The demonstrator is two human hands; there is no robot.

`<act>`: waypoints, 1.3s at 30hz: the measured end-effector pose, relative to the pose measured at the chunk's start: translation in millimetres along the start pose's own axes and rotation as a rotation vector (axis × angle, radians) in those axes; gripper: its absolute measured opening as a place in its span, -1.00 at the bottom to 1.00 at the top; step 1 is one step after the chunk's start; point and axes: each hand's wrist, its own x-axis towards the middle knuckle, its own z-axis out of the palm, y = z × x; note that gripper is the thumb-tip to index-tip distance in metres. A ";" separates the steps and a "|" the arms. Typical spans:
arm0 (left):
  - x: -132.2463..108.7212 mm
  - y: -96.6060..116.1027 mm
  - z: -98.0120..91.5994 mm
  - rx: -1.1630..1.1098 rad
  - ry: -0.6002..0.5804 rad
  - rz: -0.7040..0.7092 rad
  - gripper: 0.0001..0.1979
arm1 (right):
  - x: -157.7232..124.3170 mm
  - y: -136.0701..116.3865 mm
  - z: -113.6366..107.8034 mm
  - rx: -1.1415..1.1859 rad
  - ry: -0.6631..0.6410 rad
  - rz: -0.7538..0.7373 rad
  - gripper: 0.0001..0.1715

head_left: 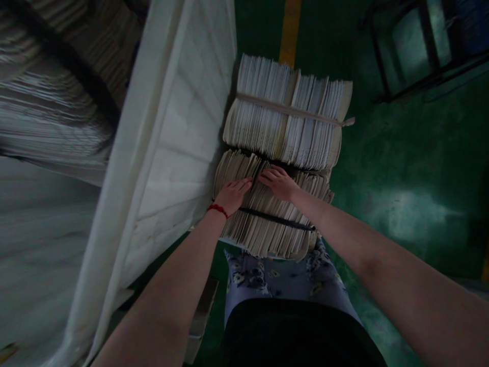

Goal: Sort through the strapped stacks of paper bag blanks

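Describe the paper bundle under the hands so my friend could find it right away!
Find the big white tub on the left. Just right of it, the near paper bundle lies under the left hand and right hand. Its dark strap sets it apart: the far bundle has a pale strap.

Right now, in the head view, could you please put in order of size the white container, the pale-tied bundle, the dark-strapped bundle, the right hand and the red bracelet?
1. White container
2. Pale-tied bundle and dark-strapped bundle: too alike to rank
3. Right hand
4. Red bracelet
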 end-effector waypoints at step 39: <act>-3.1 -6.4 1.1 0.004 0.006 0.052 -0.41 | -3.8 3.5 2.8 0.031 0.012 0.008 -0.27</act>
